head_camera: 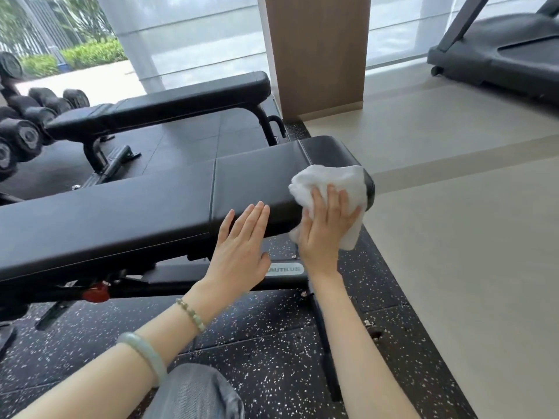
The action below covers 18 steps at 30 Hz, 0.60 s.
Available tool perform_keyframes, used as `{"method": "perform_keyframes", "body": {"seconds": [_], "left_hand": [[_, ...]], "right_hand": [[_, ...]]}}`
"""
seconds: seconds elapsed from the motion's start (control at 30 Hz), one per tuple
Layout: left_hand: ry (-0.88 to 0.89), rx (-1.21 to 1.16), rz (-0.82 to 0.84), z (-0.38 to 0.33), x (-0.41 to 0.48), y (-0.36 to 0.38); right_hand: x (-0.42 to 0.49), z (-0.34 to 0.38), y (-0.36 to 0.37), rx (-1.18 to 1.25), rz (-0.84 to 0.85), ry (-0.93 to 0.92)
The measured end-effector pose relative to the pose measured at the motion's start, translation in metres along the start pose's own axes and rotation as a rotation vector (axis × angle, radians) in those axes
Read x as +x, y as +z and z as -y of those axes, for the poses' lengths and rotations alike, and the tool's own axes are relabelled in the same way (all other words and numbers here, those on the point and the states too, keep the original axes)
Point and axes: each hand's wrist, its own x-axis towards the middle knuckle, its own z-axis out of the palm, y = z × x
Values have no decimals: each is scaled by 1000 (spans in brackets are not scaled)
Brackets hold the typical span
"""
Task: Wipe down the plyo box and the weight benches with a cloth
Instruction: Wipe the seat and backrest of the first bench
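Speckled flooring (272, 343) underlies the bench (121, 213) labelled "AUTILUS"; right hand (326, 234) presses cloth (329, 179).

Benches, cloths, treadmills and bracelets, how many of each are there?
Benches: 2, near bench and far bench
Cloths: 1, white cloth under the right hand
Treadmills: 1, treadmill
Bracelets: 2, bead bracelet and pale green bangle
Total: 6
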Motion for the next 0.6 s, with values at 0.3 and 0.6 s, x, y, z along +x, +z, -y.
{"method": "perform_keyframes", "body": {"seconds": [0.3,0.6], "left_hand": [[178,36,-8,22,20,-24],[277,-162,35,-10,87,-22]], "right_hand": [[15,-12,-8,-74,-13,82],[20,-14,-18,-21,40,179]]}}
